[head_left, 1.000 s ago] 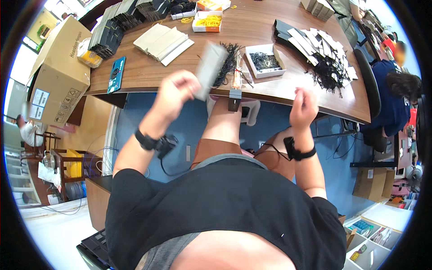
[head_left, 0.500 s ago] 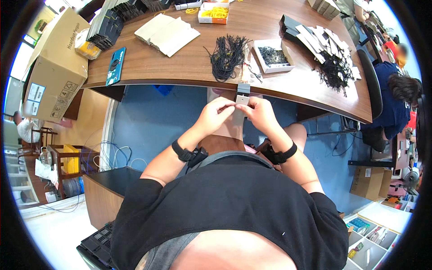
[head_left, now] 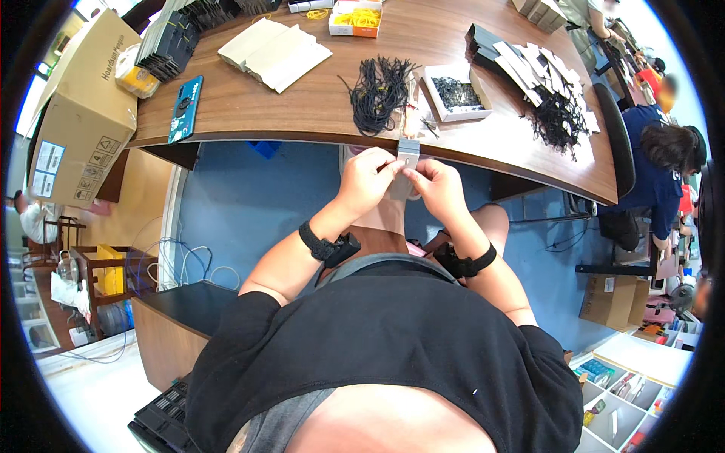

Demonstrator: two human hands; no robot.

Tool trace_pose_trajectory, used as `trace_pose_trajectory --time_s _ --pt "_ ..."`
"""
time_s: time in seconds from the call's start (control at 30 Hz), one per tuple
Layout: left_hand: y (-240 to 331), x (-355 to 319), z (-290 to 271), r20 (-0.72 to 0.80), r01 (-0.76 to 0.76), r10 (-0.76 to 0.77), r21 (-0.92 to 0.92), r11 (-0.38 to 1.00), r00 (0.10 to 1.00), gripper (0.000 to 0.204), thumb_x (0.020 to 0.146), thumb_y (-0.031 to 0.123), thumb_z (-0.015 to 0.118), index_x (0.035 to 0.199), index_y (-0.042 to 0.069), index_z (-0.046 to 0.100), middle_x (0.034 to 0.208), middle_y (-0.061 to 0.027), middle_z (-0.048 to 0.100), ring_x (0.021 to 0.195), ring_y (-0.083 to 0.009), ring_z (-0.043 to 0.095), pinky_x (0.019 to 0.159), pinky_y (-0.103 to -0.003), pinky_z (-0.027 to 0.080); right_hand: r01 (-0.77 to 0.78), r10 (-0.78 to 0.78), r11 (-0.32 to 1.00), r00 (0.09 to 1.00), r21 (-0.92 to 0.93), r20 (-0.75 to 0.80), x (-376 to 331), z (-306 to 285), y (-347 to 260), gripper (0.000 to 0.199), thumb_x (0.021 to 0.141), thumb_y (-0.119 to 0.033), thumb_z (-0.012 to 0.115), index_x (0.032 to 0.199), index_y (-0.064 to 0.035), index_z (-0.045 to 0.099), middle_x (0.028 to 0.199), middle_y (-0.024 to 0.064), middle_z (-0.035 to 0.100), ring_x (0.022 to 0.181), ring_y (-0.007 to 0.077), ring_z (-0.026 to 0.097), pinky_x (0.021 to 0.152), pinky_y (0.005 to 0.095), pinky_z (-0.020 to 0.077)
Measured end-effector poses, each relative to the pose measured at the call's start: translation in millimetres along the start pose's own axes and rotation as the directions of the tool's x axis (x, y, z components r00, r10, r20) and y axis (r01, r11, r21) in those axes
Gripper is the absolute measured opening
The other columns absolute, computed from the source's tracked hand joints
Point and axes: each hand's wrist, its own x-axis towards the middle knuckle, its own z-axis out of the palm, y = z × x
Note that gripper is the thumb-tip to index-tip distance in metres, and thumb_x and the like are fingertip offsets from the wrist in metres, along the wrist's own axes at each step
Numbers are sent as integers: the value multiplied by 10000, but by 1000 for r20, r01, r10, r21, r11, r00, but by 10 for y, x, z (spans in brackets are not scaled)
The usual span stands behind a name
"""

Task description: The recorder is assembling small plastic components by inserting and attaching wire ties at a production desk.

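At the near table edge, a small grey card-like piece (head_left: 408, 149) sticks out towards me, with a small slit or mark on its face. My left hand (head_left: 367, 180) is closed in a pinch at its left side, and my right hand (head_left: 438, 187) pinches just to the right, the fingertips almost meeting. Whatever lies between the fingertips is too small to make out. Beyond them on the table lie a bundle of black cords (head_left: 375, 97) and a shallow white box (head_left: 458, 93) of small black pieces. Both wrists carry black straps.
White and grey strips (head_left: 532, 72) with black cords lie at the right, beige cards (head_left: 275, 54) at the left. Behind stands a box of yellow bands (head_left: 355, 18). A cardboard box (head_left: 84, 113) is far left. A person (head_left: 653, 162) sits at the right.
My left fingers have lifted and shifted slightly, and more of the grey piece's face shows between the hands. The right hand stays close to it. The whole view has shifted a little.
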Motion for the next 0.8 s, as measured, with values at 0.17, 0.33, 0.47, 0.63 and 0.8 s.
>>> trace_pose_trajectory --time_s 0.17,0.33,0.47,0.63,0.8 --pt "26 18 8 -29 -27 32 154 988 999 150 785 157 702 767 12 663 732 -122 618 658 -288 603 597 -360 477 58 -50 744 998 -666 31 -92 -170 -270 345 852 -396 629 764 -68 691 729 152 668 697 311 662 629 404 513" --pt "106 48 -29 10 -52 51 278 959 999 216 775 205 716 720 14 633 700 -130 599 624 -282 592 574 -357 467 293 -350 810 937 -509 -17 -23 -311 -766 191 841 -260 654 796 -76 639 701 106 615 705 299 629 623 390 488" --pt "166 50 -80 42 -14 -1 373 928 999 236 764 222 707 724 3 629 714 -141 605 667 -307 613 611 -390 482 398 -488 719 873 -570 -6 373 -57 -1002 149 810 -223 682 846 -84 643 835 97 603 833 284 623 707 382 502" --pt "176 47 -170 -3 35 -36 379 925 999 230 792 221 697 770 -6 669 772 -146 644 695 -285 637 621 -369 499 370 -467 581 881 -725 75 604 197 -1004 95 807 -189 671 856 -108 656 890 81 596 869 278 615 747 400 511" --pt "193 3 -351 304 484 -413 -217 848 859 316 926 271 564 917 -22 680 914 -150 692 770 -222 668 694 -346 521 463 -590 635 807 -618 -3 371 36 -976 63 801 -153 669 816 -95 650 801 81 592 757 302 614 662 375 487"
